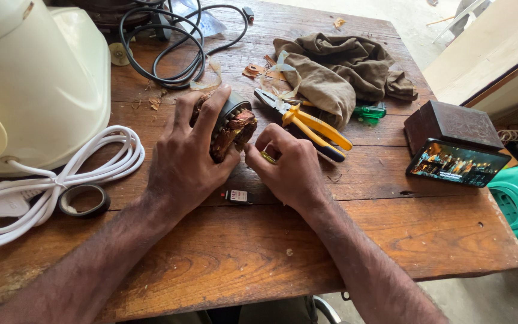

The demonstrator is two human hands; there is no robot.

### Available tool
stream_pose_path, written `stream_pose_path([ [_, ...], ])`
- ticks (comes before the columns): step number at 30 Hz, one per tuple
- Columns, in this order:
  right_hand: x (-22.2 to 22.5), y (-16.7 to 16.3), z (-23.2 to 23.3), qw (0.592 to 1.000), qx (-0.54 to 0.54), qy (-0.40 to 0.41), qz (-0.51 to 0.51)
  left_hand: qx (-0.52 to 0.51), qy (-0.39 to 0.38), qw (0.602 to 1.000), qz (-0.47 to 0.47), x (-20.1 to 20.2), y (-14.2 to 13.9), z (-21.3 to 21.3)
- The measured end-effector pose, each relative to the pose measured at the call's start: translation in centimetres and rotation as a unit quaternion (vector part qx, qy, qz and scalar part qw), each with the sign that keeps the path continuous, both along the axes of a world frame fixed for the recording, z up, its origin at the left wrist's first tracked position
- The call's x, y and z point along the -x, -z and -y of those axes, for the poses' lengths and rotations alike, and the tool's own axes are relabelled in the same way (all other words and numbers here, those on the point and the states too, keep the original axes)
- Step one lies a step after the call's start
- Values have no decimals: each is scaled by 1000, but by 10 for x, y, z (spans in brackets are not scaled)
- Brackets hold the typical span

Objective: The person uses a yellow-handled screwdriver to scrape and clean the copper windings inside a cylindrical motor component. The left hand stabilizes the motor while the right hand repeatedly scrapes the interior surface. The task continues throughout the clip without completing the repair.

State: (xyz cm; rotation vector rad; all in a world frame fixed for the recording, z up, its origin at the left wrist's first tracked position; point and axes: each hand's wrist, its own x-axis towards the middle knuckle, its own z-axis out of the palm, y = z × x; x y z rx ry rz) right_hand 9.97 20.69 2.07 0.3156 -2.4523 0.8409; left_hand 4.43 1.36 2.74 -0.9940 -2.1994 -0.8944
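We have our left hand [184, 159] wrapped around the motor winding core [230, 129], which stands just off the middle of the wooden table [259, 246], while the fingers [271, 144] of our right hand [289, 168] are pinched narrow on something small and yellowish at its copper coils; we cannot quite tell what. The work looks to us midway: scraps of tape and insulation lie about, the windings are bare, and the yellow-handled pliers [313, 126] rest unused just beside. Room is tight behind, with the brown cloth [343, 72], black cable [175, 48] and cream appliance housing [37, 84]; the near table edge is open, though the small black part [236, 195] lies between our wrists.
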Motion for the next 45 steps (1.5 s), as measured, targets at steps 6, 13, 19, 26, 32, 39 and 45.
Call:
stream_pose_path([
  [6, -2, 1, -1, 994, 59, 27, 87, -4, 11, 1000, 18, -1, 0, -1],
  [13, -2, 0, 3, 995, 40, 21, 83, -27, 29, 999, 36, 6, 5, 3],
  [19, 2, 2, 2, 997, 18, 25, 69, -26, 17, 999, 32, 11, 10, 1],
  [26, 4, 6, 11, 997, -18, 55, 41, -12, 9, 1000, 21, 10, 11, -1],
  [32, 2, 3, 12, 997, -15, 63, 50, -6, 15, 1000, 11, 6, 8, 1],
  [39, 1, 0, 14, 997, -15, 64, 44, -5, 18, 1000, 19, 4, 2, 2],
  [45, -1, -4, 15, 997, -18, 61, 44, 2, 20, 999, 51, 2, -2, 3],
])
